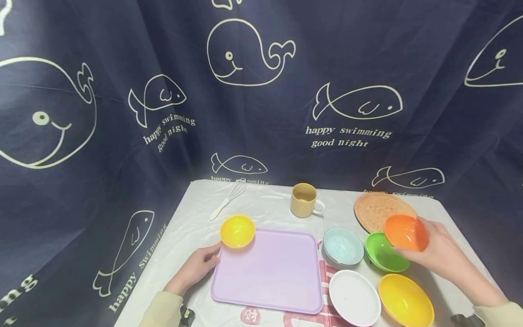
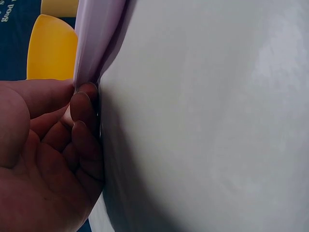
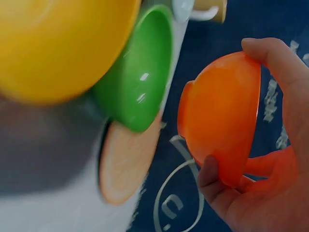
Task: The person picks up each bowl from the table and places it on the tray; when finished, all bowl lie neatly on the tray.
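My right hand [image 1: 443, 254] holds an orange bowl [image 1: 404, 232] by its rim, raised above the green bowl [image 1: 388, 256]. In the right wrist view, thumb and fingers clasp opposite sides of the orange bowl [image 3: 222, 113]. At the left edge of the lilac tray [image 1: 269, 274], my left hand [image 1: 198, 265] pinches the rim. Up close in the left wrist view, the thumb and curled fingers meet on the tray edge [image 2: 94, 43]. A small yellow bowl [image 1: 238, 232] sits at the tray's far left corner, near that hand.
Right of the tray stand a pale blue bowl [image 1: 343, 246], a white bowl [image 1: 354, 298] and a larger yellow bowl [image 1: 406, 300]. Behind are a round wooden board [image 1: 377, 211], a tan mug [image 1: 303, 200] and a whisk [image 1: 229, 200]. A dark whale-print curtain [image 1: 261, 109] borders the table.
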### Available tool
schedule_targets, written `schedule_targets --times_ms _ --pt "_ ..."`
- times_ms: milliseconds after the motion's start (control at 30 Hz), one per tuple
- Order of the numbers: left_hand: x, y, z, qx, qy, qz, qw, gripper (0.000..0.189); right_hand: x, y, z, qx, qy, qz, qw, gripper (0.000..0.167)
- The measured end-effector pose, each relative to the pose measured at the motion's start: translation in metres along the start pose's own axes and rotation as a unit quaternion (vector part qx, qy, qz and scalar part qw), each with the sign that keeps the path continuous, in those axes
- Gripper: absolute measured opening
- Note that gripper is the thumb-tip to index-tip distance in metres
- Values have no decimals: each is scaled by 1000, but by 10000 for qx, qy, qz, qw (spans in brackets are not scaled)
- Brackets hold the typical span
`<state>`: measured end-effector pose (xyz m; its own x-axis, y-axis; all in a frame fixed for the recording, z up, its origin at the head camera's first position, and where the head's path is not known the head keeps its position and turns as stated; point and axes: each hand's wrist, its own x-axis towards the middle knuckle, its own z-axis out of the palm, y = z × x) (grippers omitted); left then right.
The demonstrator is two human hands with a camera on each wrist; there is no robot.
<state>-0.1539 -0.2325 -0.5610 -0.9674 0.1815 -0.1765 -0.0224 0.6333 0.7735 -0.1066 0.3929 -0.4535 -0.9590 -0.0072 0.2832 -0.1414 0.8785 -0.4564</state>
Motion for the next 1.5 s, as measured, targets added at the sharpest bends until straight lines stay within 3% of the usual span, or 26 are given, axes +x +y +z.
schedule_targets --times_ms 167,333,433,667,933,1233,1500 --pt "0 1 0 32 -13 -10 10000 52 7 -37 6 -63 -220 -122 9997 117" --pt "0 2 0 1 -1 -14 10000 52 16 -77 17 -120 -231 -464 9986 118" --pt "-1 2 0 -8 7 -16 10000 51 21 -102 25 -102 -479 -533 9974 118" --pt "-2 3 0 -46 35 -21 10000 50 31 -149 59 200 -749 -960 9924 114" --pt "-3 5 0 -6 21 -40 10000 50 31 -188 95 576 -934 -1289 9856 111" --pt "-1 2 -1 -6 15 -1 10000 50 22 -230 137 762 -1497 -1211 9783 119" --pt "0 1 -1 -67 34 29 10000 49 8 -258 175 1008 -1922 -1565 9635 119"
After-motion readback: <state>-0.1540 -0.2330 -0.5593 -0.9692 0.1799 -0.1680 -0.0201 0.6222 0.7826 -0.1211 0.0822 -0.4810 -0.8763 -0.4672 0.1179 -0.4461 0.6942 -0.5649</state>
